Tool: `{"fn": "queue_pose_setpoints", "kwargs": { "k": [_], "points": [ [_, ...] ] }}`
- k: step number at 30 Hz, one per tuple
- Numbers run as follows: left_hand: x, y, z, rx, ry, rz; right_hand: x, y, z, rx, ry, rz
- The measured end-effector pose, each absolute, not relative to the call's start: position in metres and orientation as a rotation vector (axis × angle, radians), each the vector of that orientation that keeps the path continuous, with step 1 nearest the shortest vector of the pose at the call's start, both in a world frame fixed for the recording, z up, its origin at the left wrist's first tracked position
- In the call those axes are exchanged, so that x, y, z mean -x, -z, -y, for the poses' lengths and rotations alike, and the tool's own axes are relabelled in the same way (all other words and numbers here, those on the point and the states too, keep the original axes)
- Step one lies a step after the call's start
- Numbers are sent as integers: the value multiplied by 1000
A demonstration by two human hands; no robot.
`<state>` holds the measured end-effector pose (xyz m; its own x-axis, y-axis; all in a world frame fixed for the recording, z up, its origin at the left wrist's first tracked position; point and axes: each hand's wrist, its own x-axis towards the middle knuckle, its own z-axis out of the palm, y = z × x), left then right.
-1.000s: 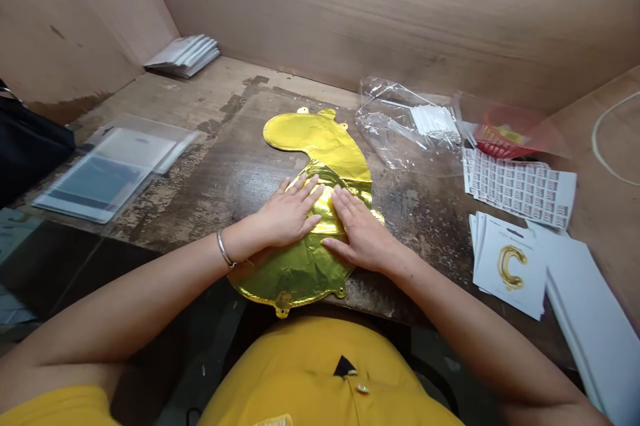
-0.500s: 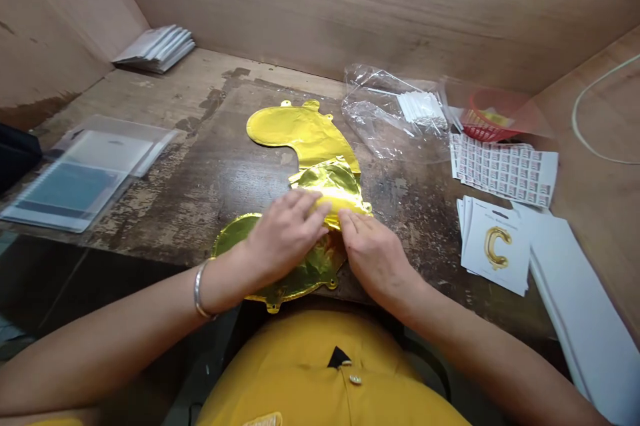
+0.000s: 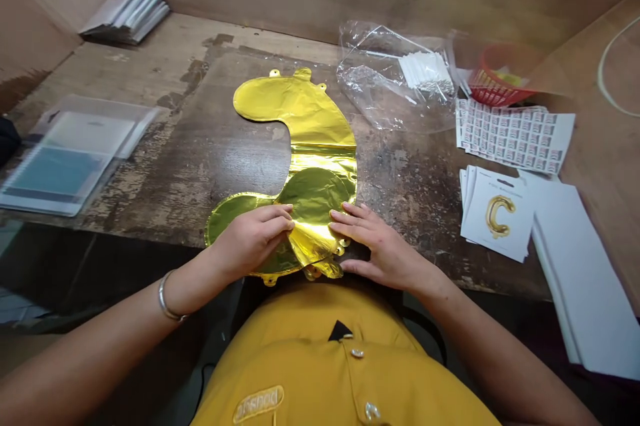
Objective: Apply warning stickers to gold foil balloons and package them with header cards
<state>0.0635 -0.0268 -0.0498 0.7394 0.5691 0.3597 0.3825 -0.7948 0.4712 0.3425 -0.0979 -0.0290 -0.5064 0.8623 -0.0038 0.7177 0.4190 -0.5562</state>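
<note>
Gold foil balloons lie flat on the dark worn table. One C-shaped gold foil curves from the top middle down toward the front edge, where a rounded flap of foil overlaps it. My left hand pinches the edge of the flap at its left side, with fingers together. On the flap's right edge rests my right hand, fingers spread, thumb near the small tabs at the bottom. A rounded end of foil sticks out to the left, partly hidden beneath my left hand.
Clear plastic sleeves lie left, a packet stack back left. Crinkled plastic holds white straws. At right are a red basket, sticker sheets, C-picture cards and white boards.
The bunched foil in the middle has been opened out flatter and brought toward the front edge. Both hands have moved apart, and the right fingers have spread. The camera view has shifted slightly.
</note>
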Motion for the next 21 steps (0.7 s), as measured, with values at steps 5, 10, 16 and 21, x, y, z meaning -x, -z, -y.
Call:
{"fn": "queue_pose_setpoints", "kwargs": {
  "k": [5,10,16,21],
  "points": [
    [-61,51,25,-2514,-702,-785,-327,30,94,1400,-645,2260],
    [-62,44,21,-2421,-688,-892,-317,30,88,1446,-549,2193],
    [-66,38,19,-2383,-662,-921,-309,38,90,1520,-488,2041],
    [-65,36,22,-2439,-594,-1024,-302,42,88,1551,-480,1881]
  ]
}}
